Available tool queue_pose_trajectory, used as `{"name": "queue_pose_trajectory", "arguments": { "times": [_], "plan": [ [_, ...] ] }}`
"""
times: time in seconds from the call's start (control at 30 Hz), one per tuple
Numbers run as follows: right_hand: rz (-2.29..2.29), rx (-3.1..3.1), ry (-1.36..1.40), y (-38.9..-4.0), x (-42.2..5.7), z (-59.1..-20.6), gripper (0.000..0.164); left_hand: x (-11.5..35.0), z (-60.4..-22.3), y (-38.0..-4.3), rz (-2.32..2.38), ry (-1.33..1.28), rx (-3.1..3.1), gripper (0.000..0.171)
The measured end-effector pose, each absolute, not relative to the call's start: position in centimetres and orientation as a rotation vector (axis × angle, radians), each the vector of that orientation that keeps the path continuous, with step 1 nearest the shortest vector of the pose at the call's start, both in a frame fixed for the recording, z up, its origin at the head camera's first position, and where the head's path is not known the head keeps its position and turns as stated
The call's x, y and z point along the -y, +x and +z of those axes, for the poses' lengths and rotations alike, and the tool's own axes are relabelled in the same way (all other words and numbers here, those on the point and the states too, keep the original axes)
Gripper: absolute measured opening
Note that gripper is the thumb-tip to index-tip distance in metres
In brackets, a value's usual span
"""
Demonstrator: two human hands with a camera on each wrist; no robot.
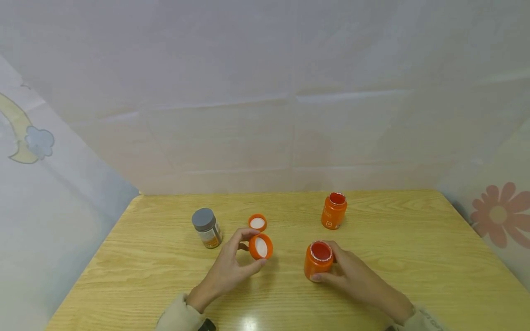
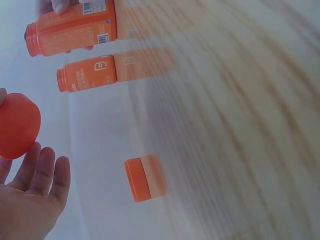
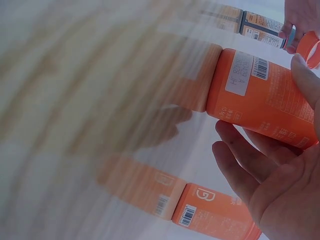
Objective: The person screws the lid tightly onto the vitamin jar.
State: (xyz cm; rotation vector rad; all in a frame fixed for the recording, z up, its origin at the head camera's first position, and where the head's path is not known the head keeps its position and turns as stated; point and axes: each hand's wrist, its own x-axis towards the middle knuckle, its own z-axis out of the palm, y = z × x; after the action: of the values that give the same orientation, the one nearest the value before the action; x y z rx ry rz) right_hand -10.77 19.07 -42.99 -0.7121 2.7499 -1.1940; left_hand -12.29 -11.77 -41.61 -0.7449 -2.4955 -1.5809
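My left hand point(image 1: 230, 266) pinches an orange screw cap point(image 1: 265, 250) between thumb and fingers, its white liner turned up toward the head camera. Around an uncapped orange bottle point(image 1: 313, 266) curl the thumb and fingers of my right hand point(image 1: 352, 278); the bottle is upright, with a ragged whitish rim. A second orange cap point(image 1: 257, 222) lies liner up on the table just beyond the left hand. Farther back on the right stands another open orange bottle point(image 1: 333, 212). In the right wrist view the gripped bottle point(image 3: 265, 95) shows a white label and barcode.
A clear jar with a grey lid point(image 1: 205, 226) stands left of the caps. The wooden table point(image 1: 136, 276) ends at the back against a pale sheet point(image 1: 232, 138). Side sheets carry a moon and a flower print.
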Motion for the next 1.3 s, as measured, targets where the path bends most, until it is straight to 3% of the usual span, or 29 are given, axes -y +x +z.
{"name": "queue_pose_trajectory", "arguments": {
  "times": [0.77,1.0,1.3],
  "plan": [
    [-1.185,-2.723,-0.643,-10.52,-18.36,-42.92,0.061,11.31,-41.03,-12.07,-1.563,-0.804,2.462,0.055],
    [-1.189,-2.713,-0.715,-10.33,-18.51,-42.78,0.066,11.29,-41.27,-12.06,-1.559,-0.795,2.478,0.054],
    [-1.21,-2.702,-0.764,-10.36,-18.62,-42.94,0.062,11.3,-41.2,-11.99,-1.557,-0.781,2.49,0.055]
  ]
}}
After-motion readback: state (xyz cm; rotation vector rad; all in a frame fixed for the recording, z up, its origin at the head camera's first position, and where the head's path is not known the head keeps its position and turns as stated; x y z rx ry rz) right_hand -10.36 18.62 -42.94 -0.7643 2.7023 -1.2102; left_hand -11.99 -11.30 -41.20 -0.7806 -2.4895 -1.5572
